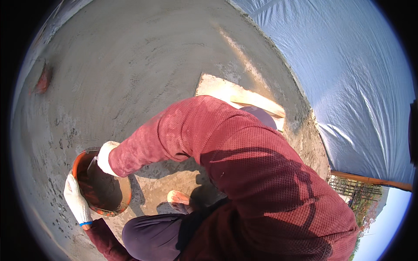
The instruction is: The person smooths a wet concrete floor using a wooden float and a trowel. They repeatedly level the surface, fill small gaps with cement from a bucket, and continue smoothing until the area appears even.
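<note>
An orange bucket [125, 201] stands at the lower left with wet grey mortar [106, 191] inside. My left hand [77, 201], in a white knit glove with a blue cuff edge, grips the bucket's outer left rim. Across the bucket's far side reaches my right hand [107, 158], also in a white glove, closed at the rim. A narrow grey metal blade [92, 167], seemingly a trowel's, shows just below it inside the bucket. Its handle and my right fingers are mostly hidden by the glove's back and the sleeve.
Smoothed wet cement [130, 52] covers the floor ahead. A wooden float [213, 87] with a raised handle lies beyond my right arm. Blue-grey sheeting [348, 78] hangs along the right. A reddish object [44, 79] sits at the far left. My foot [179, 198] rests beside the bucket.
</note>
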Demonstrator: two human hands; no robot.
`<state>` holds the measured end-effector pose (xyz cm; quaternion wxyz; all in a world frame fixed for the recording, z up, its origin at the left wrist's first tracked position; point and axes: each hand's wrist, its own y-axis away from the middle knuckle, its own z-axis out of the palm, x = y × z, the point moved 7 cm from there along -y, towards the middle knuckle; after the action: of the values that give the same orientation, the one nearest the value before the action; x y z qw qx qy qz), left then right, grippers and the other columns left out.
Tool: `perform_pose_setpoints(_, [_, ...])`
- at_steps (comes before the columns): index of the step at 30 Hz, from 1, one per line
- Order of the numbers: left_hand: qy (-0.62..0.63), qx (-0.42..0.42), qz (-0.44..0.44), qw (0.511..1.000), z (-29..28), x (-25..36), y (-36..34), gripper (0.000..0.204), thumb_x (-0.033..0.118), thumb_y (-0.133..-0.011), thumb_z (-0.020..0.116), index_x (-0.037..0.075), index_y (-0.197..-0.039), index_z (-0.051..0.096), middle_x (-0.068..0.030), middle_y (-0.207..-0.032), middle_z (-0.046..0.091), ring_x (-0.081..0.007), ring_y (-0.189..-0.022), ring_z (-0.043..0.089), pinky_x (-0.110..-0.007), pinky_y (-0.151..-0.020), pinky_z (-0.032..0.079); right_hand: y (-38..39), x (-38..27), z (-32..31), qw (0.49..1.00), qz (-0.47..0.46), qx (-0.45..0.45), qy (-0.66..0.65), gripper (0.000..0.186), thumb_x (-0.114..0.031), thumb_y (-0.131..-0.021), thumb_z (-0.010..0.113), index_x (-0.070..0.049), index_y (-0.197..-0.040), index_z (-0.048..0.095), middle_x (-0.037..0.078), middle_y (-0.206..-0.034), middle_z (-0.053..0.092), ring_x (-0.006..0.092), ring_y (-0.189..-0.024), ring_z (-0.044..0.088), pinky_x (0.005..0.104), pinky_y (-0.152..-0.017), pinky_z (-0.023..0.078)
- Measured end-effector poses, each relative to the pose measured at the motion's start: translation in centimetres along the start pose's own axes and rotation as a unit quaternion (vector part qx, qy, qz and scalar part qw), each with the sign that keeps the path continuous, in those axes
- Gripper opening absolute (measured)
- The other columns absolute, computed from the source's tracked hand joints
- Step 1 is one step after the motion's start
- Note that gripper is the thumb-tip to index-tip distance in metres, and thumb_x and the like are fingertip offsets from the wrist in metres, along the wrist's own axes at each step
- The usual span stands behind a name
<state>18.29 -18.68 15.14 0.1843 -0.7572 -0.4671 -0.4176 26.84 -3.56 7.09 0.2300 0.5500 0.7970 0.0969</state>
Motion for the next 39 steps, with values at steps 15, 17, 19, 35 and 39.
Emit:
perform_pose_setpoints(15, [0.014, -0.146, 0.186, 0.972, 24.6, 27.4, -4.3, 0.04, 0.028, -0.106, 0.065, -0.005, -0.126, 0.073, -0.0101, -0.113, 0.077, -0.0142, -0.103, 0.066, -0.03, -0.096, 0.052, 27.6, 16.2, 9.9, 0.711, 0.048, 0.018, -0.702, 0.046, -0.011, -0.083, 0.071, -0.013, -0.128, 0.061, 0.005, -0.081, 0.059, 0.0153, -0.055, 0.056, 0.0326, -0.048, 0.047])
perform_pose_setpoints(17, [-0.016, -0.121, 0.174, 0.977, 25.6, 27.6, -5.3, 0.042, 0.031, -0.108, 0.062, -0.005, -0.128, 0.072, -0.0109, -0.116, 0.077, -0.015, -0.106, 0.066, -0.032, -0.098, 0.051, 29.2, 16.4, 9.7, 0.673, 0.04, 0.031, -0.737, 0.048, -0.012, -0.083, 0.073, -0.012, -0.13, 0.062, 0.005, -0.085, 0.06, 0.0138, -0.056, 0.056, 0.0312, -0.049, 0.047])
perform_pose_setpoints(19, [-0.031, -0.107, 0.18, 0.977, 26.3, 27.3, -6.7, 0.044, 0.034, -0.11, 0.06, -0.004, -0.129, 0.072, -0.0115, -0.117, 0.076, -0.0162, -0.108, 0.066, -0.033, -0.099, 0.051, 31.8, 17.4, 9.3, 0.632, 0.048, 0.048, -0.772, 0.047, -0.014, -0.084, 0.074, -0.012, -0.129, 0.063, 0.005, -0.086, 0.06, 0.0128, -0.056, 0.056, 0.0308, -0.049, 0.047])
perform_pose_setpoints(35, [0.013, -0.156, 0.051, 0.986, 27.4, 19.5, -11.2, 0.05, 0.038, -0.114, 0.053, -0.005, -0.132, 0.07, -0.0079, -0.122, 0.074, -0.0145, -0.111, 0.064, -0.031, -0.1, 0.051, 61.7, 31.5, 15.8, 0.797, 0.527, 0.284, -0.084, 0.027, -0.028, -0.103, 0.064, -0.014, -0.124, 0.056, 0.015, -0.097, 0.068, 0.0359, -0.082, 0.071, 0.0446, -0.067, 0.057])
perform_pose_setpoints(39, [-0.015, -0.175, 0.033, 0.984, 28.4, 20.1, -11.6, 0.048, 0.037, -0.114, 0.054, -0.005, -0.132, 0.07, -0.0076, -0.12, 0.074, -0.0141, -0.109, 0.064, -0.031, -0.1, 0.051, 60.7, 32.7, 18.2, 0.836, 0.473, 0.225, -0.161, 0.029, -0.034, -0.105, 0.06, -0.01, -0.122, 0.06, 0.017, -0.092, 0.072, 0.0388, -0.082, 0.072, 0.0505, -0.072, 0.057])
